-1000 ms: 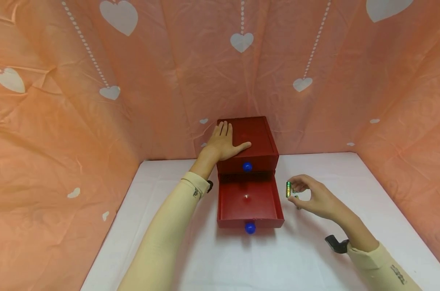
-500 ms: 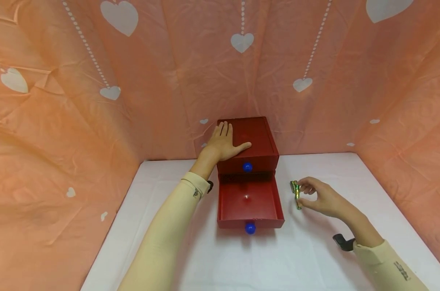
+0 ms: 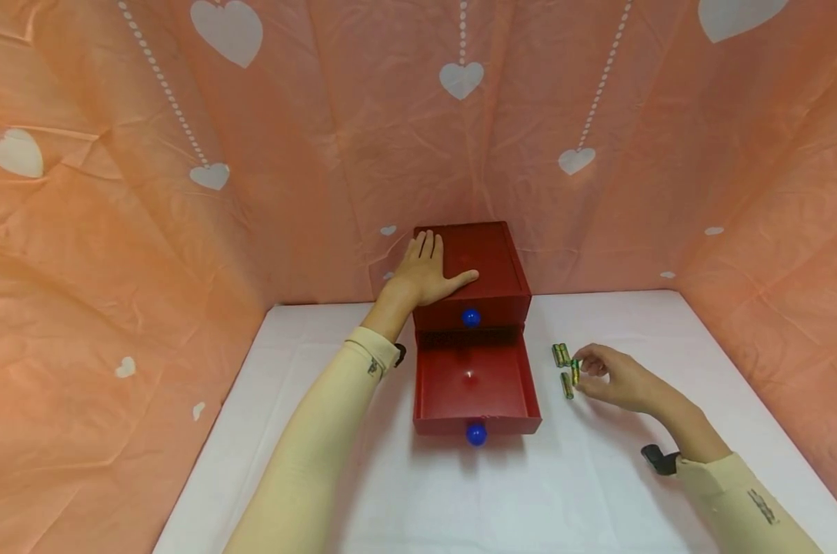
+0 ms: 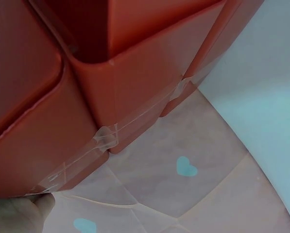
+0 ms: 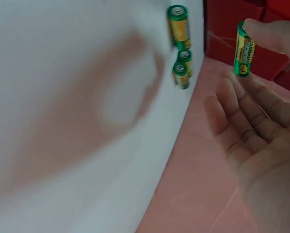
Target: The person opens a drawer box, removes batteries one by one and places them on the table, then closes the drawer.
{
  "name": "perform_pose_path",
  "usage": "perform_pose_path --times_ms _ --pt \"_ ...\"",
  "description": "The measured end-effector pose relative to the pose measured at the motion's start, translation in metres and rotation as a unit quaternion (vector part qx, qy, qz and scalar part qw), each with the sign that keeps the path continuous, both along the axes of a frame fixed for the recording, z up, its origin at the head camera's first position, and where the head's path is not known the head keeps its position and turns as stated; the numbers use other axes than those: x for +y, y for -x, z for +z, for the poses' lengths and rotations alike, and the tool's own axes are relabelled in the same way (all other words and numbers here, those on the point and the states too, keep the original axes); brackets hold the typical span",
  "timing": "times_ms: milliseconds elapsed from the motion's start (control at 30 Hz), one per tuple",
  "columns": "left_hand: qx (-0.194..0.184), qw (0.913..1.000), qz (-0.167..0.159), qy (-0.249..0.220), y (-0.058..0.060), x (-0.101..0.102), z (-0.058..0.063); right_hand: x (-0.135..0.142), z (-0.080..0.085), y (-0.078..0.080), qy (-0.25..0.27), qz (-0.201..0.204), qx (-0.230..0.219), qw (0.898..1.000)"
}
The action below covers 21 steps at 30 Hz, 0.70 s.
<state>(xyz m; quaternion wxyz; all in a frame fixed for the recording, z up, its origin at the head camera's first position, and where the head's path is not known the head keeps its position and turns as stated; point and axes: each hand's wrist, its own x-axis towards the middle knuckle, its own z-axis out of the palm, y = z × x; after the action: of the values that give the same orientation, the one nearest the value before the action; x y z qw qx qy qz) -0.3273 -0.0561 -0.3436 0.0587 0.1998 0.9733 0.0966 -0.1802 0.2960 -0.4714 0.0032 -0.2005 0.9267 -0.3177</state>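
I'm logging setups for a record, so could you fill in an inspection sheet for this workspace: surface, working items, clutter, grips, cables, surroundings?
Surface: white tabletop, with the right arm's shadow on it.
Working items: red cabinet with blue knobs, upper drawer shut, lower drawer pulled out; three loose batteries lying to its right, two of them side by side.
Clutter: nothing seen.
Grips: left grip rests spread on the cabinet's top; right grip pinches a fourth battery.
Cables: nothing seen.
Surroundings: peach sheeting with white hearts.
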Motion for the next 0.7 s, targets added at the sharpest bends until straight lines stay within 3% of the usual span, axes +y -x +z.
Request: perform_pose_path --times_ms 400,700 --pt "0.003 1.0000 -0.001 -0.001 0.001 0.000 0.000 0.007 -0.018 0.007 -0.025 -0.004 -0.046 0.999" --pt "0.002 1.0000 -0.001 -0.003 0.001 0.000 0.000 0.005 -0.021 0.009 -0.036 -0.021 -0.095 0.995"
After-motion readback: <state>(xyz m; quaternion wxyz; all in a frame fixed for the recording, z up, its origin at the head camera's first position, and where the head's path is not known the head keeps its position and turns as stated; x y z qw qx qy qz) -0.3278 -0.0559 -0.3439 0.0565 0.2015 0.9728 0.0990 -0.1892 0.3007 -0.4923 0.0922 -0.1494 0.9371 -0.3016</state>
